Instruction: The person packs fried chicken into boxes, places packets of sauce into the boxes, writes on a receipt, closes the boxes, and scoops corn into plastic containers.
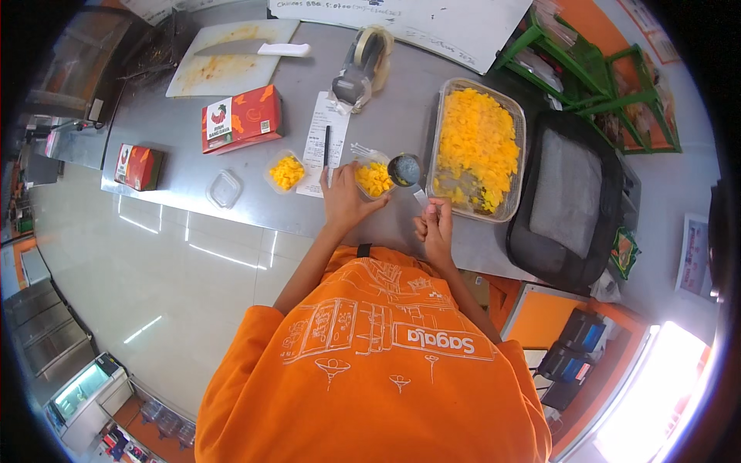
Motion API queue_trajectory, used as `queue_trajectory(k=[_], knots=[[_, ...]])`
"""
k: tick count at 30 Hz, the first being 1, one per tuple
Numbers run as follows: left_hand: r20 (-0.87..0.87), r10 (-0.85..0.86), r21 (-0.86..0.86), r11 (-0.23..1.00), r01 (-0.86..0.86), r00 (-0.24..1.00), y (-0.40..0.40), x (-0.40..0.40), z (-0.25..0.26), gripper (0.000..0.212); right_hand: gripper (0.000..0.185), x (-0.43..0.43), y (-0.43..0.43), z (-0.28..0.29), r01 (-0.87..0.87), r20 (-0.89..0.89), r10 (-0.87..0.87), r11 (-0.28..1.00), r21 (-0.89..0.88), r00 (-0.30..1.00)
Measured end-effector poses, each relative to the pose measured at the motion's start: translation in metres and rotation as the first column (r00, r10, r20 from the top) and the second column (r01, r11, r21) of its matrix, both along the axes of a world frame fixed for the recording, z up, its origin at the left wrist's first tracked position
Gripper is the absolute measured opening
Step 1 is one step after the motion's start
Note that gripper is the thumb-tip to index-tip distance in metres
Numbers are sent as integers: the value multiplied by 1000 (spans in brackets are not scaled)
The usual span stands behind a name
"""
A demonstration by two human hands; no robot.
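Note:
My left hand [345,199] is around a small clear plastic tub [363,194], thumb and fingers on its near rim. Diced yellow pieces [375,177], perhaps mango, fill much of it. My right hand [437,226] grips the handle of a round measuring scoop [405,169], its bowl over the tub's right side. The bowl looks nearly bare, with a few yellow bits at its edge. To the right sits a large clear plastic container [518,199] of the same yellow pieces [477,136]. A second filled tub [286,172] stands left of my left hand.
A loose plastic lid [224,189] and two red boxes [249,120] lie left. Beyond are a pen [327,144] on a printed slip [321,116], a tape dispenser [356,72], and a knife [255,48] on a cutting board [191,78]. A black tray [524,231] is at right.

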State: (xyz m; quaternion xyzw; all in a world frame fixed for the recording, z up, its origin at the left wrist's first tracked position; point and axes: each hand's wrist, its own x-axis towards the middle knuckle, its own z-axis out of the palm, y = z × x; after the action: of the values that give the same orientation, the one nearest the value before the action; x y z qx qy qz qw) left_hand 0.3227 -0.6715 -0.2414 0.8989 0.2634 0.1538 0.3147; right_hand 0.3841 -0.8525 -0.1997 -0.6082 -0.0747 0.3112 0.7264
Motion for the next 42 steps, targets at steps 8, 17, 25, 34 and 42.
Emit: queue_trajectory(k=[8,17,25,34,42], knots=[[151,100,-552,834,0,984,-3,-9,11,75,16,43,-70,48,509,863,127,762,-400,489],[205,32,-685,719,120,978,0,-21,44,78,23,90,-121,34,360,601,761,504,-785,245],[-34,102,-529,842,-104,994,-22,-22,54,81,35,80,-130,15,342,671,719,593,-729,184],[153,296,-531,829,-174,943,-49,-27,49,78,45,183,-220,60,876,686,624,4,-481,374],[219,353,-561,809,-179,910,-18,-60,41,81,52,262,-299,81,874,625,654,-120,-470,426]])
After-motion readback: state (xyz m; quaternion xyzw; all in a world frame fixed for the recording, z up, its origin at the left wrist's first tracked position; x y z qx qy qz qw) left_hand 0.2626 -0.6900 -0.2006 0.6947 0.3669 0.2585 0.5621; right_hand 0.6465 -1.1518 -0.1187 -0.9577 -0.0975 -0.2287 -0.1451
